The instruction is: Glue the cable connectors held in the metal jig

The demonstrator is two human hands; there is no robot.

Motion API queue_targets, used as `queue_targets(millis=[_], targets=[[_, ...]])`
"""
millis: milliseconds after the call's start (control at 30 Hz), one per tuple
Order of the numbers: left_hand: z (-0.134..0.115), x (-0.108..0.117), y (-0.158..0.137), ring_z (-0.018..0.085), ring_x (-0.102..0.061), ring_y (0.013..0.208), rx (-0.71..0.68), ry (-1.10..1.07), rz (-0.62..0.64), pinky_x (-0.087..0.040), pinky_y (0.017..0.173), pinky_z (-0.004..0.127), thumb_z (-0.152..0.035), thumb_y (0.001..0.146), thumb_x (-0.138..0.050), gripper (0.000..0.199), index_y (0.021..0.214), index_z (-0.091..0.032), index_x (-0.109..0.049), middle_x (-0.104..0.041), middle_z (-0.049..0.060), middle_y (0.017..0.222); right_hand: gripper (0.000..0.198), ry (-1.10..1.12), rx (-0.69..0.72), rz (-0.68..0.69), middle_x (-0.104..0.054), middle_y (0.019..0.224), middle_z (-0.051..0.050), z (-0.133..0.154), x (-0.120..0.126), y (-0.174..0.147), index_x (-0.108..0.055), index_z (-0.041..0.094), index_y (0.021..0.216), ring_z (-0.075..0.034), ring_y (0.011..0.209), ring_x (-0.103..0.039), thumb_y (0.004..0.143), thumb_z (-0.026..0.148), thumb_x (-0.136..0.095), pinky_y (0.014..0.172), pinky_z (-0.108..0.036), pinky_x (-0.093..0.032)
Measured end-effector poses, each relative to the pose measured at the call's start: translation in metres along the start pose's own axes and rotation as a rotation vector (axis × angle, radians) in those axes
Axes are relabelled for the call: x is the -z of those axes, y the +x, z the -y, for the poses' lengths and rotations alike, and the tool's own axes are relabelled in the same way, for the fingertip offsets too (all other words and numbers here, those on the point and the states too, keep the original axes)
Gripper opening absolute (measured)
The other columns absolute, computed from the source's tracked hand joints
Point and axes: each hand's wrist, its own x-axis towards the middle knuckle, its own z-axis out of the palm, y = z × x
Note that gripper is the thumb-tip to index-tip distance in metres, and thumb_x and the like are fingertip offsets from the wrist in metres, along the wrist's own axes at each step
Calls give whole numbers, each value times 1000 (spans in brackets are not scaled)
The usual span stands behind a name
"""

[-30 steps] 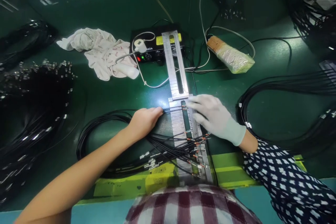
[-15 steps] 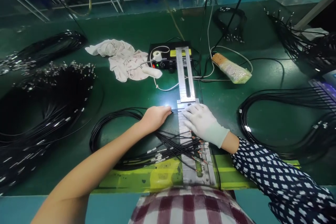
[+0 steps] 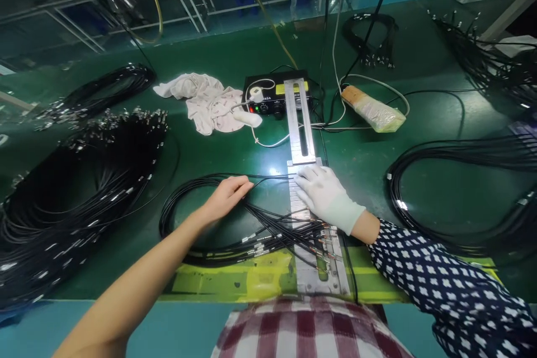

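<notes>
My bare left hand [image 3: 229, 196] is closed, thumb and fingers together, on a black cable at the top of a coiled bundle of black cables [image 3: 176, 201]. Under my white-gloved right hand [image 3: 325, 194], bent fingers press the cable ends down onto a slotted metal plate [image 3: 297, 190]. Thin cable stretches run between my two hands. Below my right hand, loose cable ends with metal connectors [image 3: 323, 243] lie fanned across the plate. A second slotted metal bar [image 3: 293, 117] continues away from me, its far end resting on a black control box [image 3: 274, 105].
Large cable bundles lie at left [image 3: 84, 190] and right [image 3: 403, 201]. A crumpled white cloth [image 3: 210, 103] sits beside the box. Right of the box is a plastic-wrapped block [image 3: 375, 111] with cords around it. Yellow tape [image 3: 235, 282] lines the front table edge.
My left hand has slid left along the cables, away from the metal plate, exposing a longer stretch of them. My right hand stays pressed on the plate. The view has shifted slightly.
</notes>
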Motion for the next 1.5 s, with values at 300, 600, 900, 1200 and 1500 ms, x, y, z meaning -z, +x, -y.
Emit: queue_targets(millis=[300,600,900,1200,1500], targets=[[-13,6,-3,15,-59,76,-87,49,177,-47,69,27,-47,97,-43,32,92,-20,-60,-64,2,83,21,6,-8,-27,-63,118,-11,1,-4,-3,-64,16,111,-28,108,-52,96,29,-58,92,-43,-36],[-16,10,4,22,-57,94,-276,793,53,-42,82,36,-16,98,-37,33,113,-22,-66,-64,9,100,23,28,-10,-41,-62,118,-11,-1,-5,-4,-64,16,113,-29,108,-53,96,29,-57,93,-44,-36],[-46,-43,1,27,-55,102,-135,873,-88,-43,82,42,-10,98,-24,47,132,-11,-56,-61,14,112,21,56,-9,-73,-64,116,-12,-1,-5,-2,-67,15,109,-29,109,-54,95,29,-59,96,-45,-37],[-43,-80,22,24,-49,126,-327,483,-46,-44,106,41,-19,101,-32,47,147,-15,-41,-47,12,152,40,481,-530,7,-70,88,-3,-35,7,-37,-51,17,135,-20,79,-65,99,35,-50,74,-31,-47],[-50,-87,9,30,-48,131,-241,468,-112,-47,103,47,-19,99,-36,52,151,-16,-34,-45,12,153,63,327,-640,164,-69,78,-2,-16,2,-29,-33,17,153,-21,72,-66,97,36,-55,68,-29,-42]])
